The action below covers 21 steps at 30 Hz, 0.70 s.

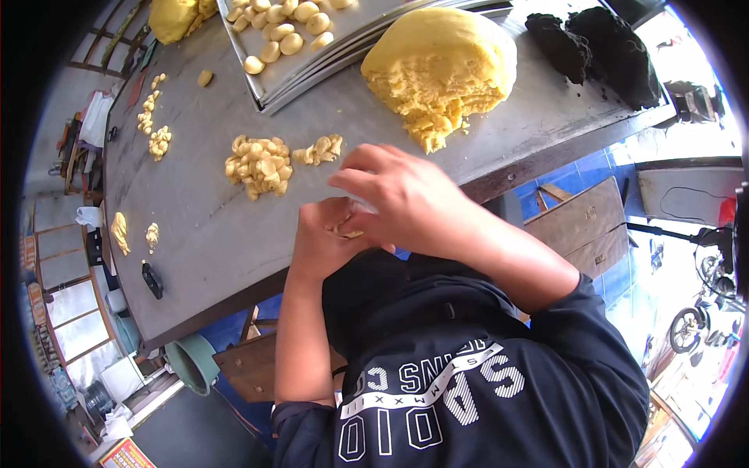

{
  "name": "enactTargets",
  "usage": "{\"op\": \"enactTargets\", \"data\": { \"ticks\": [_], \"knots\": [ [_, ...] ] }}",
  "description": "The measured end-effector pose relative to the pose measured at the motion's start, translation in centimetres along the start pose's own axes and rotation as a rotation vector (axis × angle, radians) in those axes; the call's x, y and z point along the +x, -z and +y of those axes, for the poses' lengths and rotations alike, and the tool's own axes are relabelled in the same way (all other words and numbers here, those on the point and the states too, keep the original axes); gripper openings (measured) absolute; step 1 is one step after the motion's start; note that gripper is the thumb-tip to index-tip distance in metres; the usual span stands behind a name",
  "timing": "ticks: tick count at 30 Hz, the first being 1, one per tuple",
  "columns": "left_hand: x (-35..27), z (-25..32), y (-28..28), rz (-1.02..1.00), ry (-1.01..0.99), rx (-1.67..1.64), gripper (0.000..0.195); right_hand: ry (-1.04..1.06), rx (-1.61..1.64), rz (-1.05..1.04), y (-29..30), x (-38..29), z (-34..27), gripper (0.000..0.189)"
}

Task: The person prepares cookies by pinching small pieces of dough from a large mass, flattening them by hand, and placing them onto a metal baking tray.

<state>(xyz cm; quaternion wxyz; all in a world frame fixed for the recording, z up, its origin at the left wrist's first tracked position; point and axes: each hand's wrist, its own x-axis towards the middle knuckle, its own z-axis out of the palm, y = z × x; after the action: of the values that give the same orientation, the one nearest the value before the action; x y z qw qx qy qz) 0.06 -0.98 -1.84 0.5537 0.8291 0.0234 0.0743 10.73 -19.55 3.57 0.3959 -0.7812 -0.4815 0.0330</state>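
Note:
My left hand (320,237) is cupped in front of my body, just past the table's near edge. In its palm sits a small piece of yellow dough (353,234), mostly covered by fingers. Over it curves my right hand (404,196), thumb close to the dough and fingers bent. A whitish, translucent bit shows between the hands; what it is I cannot tell. Beyond them lie a small row of dough pieces (319,150) and a larger pile of dough pieces (258,167). A big mound of yellow dough (445,64), torn on its near side, rests farther right.
Stacked metal trays (257,88) bear several round dough balls (291,43). Black dough-like lumps (614,55) lie at the table's right end. Small dough pieces (159,143) and a black object (152,279) are on the left of the grey table (205,245). A green bucket (193,365) stands below.

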Motion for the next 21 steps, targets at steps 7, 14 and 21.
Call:
{"op": "enactTargets", "data": {
  "ticks": [7,14,21],
  "knots": [
    [0.9,-1.3,1.4,-0.062,-0.119,-0.147,0.049,-0.013,-0.723,0.214,1.6,-2.3,6.7,0.037],
    [0.3,-1.2,1.2,0.166,-0.027,-0.458,0.057,-0.166,-0.214,0.274,3.6,-4.5,7.0,0.020],
    [0.6,-0.8,2.1,0.102,-0.013,-0.481,0.062,-0.124,-0.399,0.073,3.0,-2.7,4.5,0.034]
  ]
}}
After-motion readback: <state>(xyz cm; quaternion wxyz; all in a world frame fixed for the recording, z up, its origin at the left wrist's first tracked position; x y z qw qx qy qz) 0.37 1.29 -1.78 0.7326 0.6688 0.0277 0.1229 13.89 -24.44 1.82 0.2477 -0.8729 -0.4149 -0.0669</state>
